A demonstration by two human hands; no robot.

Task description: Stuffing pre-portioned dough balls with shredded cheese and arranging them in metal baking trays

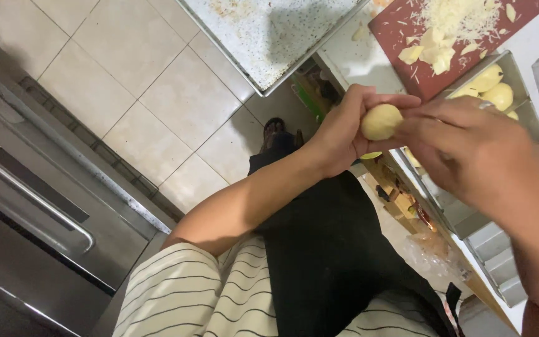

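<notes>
My right hand (469, 146) is blurry and covers part of the dough ball (380, 122), so I can't really tell how those fingers sit, just that they're touching it. My left hand (344, 134) is cupped around the ball, closed on it, out over the counter's edge. Behind sits a metal tin (525, 93) with more pale balls (499, 95), a red cutting board (407, 28) with grated cheese, and a floury baking tray (263, 31) cut off up top. Tiled floor (157, 100) below, steel oven door (32, 206) on the left.
</notes>
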